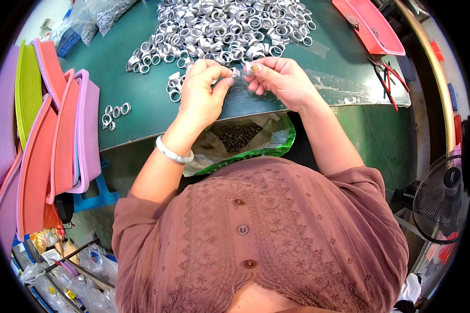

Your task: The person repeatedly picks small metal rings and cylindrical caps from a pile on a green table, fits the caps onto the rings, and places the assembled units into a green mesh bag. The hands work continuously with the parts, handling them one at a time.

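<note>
Green table (146, 94) fills the upper frame, bearing a heap of metal rings (235, 34) at top centre. Below it, the left hand (202, 91) draws thumb near forefinger; whether it grips anything I cannot tell. The right hand (281, 79) pinches one grey ring (248, 69) between thumb and fingers, just right of the left fingertips; its axis is unclear. Counted: two hands, one pinched ring, about five loose rings (117, 111) at left, the heap uncountable.
</note>
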The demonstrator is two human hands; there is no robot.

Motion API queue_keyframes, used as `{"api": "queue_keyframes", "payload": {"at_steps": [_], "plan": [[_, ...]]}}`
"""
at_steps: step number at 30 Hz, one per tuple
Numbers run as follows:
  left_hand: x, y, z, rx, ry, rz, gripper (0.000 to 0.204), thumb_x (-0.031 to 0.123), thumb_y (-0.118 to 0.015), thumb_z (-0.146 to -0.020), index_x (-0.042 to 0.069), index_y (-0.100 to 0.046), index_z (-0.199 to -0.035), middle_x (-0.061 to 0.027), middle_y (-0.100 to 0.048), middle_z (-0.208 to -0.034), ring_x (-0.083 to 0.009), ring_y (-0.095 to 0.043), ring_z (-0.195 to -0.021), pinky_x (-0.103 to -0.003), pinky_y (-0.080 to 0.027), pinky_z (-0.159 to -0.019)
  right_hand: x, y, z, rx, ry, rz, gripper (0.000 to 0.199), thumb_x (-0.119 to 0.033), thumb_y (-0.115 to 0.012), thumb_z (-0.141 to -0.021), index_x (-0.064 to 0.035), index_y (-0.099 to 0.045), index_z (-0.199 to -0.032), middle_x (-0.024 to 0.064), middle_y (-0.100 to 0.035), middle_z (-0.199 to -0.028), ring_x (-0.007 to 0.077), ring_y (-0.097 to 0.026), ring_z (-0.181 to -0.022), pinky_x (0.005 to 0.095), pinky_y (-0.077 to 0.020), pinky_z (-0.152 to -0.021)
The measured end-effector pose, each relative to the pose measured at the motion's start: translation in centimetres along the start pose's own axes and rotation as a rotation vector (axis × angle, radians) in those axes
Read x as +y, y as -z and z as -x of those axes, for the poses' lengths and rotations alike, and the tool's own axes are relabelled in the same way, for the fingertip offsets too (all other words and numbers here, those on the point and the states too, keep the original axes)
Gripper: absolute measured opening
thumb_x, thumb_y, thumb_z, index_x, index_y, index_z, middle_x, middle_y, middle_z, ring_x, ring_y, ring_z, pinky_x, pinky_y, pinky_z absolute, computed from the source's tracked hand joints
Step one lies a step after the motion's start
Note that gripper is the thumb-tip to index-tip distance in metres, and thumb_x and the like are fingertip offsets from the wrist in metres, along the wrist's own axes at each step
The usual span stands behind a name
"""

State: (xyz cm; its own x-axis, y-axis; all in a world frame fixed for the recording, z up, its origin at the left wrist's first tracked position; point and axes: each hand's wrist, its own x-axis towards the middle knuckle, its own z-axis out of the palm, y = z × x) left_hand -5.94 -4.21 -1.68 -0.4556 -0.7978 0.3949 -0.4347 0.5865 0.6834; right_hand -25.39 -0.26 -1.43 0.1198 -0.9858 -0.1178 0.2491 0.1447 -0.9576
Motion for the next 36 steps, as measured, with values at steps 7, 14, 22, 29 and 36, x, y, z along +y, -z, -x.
{"api": "queue_keyframes", "payload": {"at_steps": [7, 14, 22, 29, 36], "plan": [[0.9, 0.5, 2.1, 0.019, 0.363, 0.7, 0.008, 0.003, -0.063, -0.083, 0.001, -0.063, -0.091, 0.0016, -0.059, -0.085, -0.0057, -0.051, -0.074, -0.021, -0.043, -0.067, 0.0, -1.1, 0.7, -0.079, -0.016, -0.046, 0.022, -0.003, -0.058, -0.085, 0.0067, -0.058, -0.105, 0.0097, -0.065, -0.086, 0.0111, -0.061, -0.068, 0.0234, -0.0503, -0.062], [1.0, 1.9, 4.3, -0.123, 0.288, 0.546, 0.008, 0.002, -0.061, -0.084, 0.001, -0.061, -0.091, -0.0004, -0.061, -0.087, -0.0088, -0.054, -0.079, -0.024, -0.045, -0.07, -0.7, -2.1, 2.0, -0.166, -0.055, 0.193, 0.017, -0.004, -0.057, -0.085, 0.0025, -0.063, -0.099, 0.0044, -0.065, -0.081, 0.0074, -0.056, -0.064, 0.0213, -0.0468, -0.058], [1.5, 3.6, 7.0, -0.515, 0.113, -0.233, 0.012, 0.014, -0.063, -0.077, 0.004, -0.062, -0.082, -0.0142, -0.061, -0.076, -0.0338, -0.06, -0.074, -0.04, -0.048, -0.066, -0.2, -2.7, 1.5, -0.325, 0.248, 0.902, 0.022, -0.009, -0.062, -0.075, -0.0037, -0.063, -0.096, 0.013, -0.064, -0.075, 0.0277, -0.062, -0.069, 0.0357, -0.0484, -0.064], [0.4, 3.1, 2.6, 0.147, 0.009, -0.335, 0.017, 0.01, -0.066, -0.076, 0.007, -0.06, -0.092, -0.0084, -0.055, -0.07, -0.0247, -0.056, -0.06, -0.035, -0.045, -0.055, 1.9, -4.5, -3.0, -0.035, 0.629, 1.207, 0.025, -0.013, -0.061, -0.079, -0.0116, -0.06, -0.104, 0.0106, -0.057, -0.09, 0.0317, -0.06, -0.083, 0.0404, -0.0493, -0.069], [-1.3, 1.6, -0.2, 0.073, -0.031, -0.655, 0.016, 0.013, -0.067, -0.073, 0.01, -0.059, -0.086, -0.0065, -0.056, -0.083, -0.0271, -0.057, -0.082, -0.039, -0.047, -0.067, 1.6, -3.6, -2.8, -0.056, 0.522, 1.255, 0.015, -0.011, -0.064, -0.077, -0.0067, -0.06, -0.092, 0.0089, -0.059, -0.08, 0.025, -0.059, -0.072, 0.0342, -0.0477, -0.066]]}}
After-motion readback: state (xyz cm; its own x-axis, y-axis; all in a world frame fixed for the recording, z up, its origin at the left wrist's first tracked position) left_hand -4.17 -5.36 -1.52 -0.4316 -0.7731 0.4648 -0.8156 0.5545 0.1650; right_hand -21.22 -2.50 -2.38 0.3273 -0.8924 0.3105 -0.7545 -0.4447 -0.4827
